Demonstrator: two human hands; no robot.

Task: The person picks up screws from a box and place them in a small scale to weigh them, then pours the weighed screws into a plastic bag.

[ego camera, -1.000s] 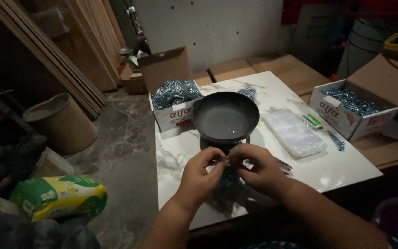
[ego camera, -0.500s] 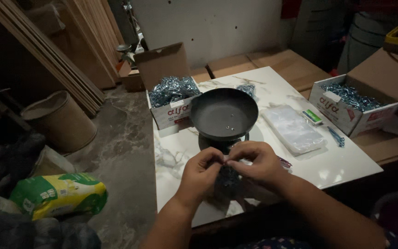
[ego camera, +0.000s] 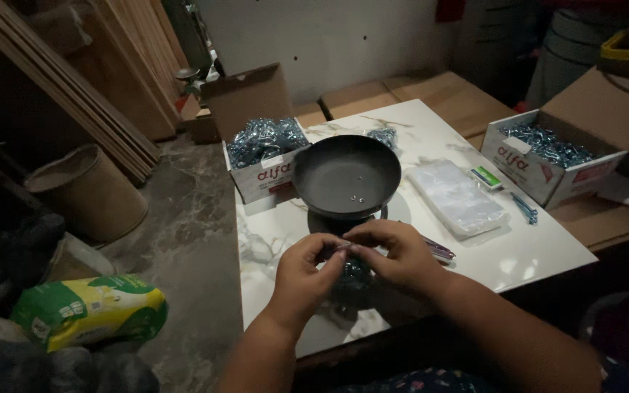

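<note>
A green and yellow plastic sack (ego camera: 89, 309) is lying on the grey stone floor (ego camera: 183, 233) at the near left, and a round tan bucket (ego camera: 85, 191) is standing farther back, near a stack of long wooden boards (ego camera: 74, 94) that is leaning at the far left.

A white marble-patterned desk (ego camera: 540, 251) is taking up the middle of the scene. At its far left corner an open cardboard box of shiny blue-silver metal pieces (ego camera: 263, 142) is sitting with its flap raised. Just right of that box a round black metal scale pan (ego camera: 346, 175) is resting on a dark base, with 2 or 3 tiny pieces lying in it.

Nearer than the pan, the 2 hands are meeting over the near edge of the desk. The left hand (ego camera: 307, 269) is curling its fingers and pinching the top of a small clear plastic bag of metal pieces (ego camera: 354, 280). The right hand (ego camera: 394, 255) is pinching the same bag top from the other side, fingertips touching those of the left hand. The bag is hanging between and just below the hands, its bottom appearing to rest on the desk.

Right of the pan a flat stack of clear plastic bags (ego camera: 456, 198) is lying on the desk, with a small green and white packet (ego camera: 486, 177) beside its far right corner and a few loose blue-silver screws (ego camera: 524, 209) just right of it. At the far right a 2nd open cardboard box of the same metal pieces (ego camera: 547, 149) is sitting on wooden planks (ego camera: 431, 91).
</note>
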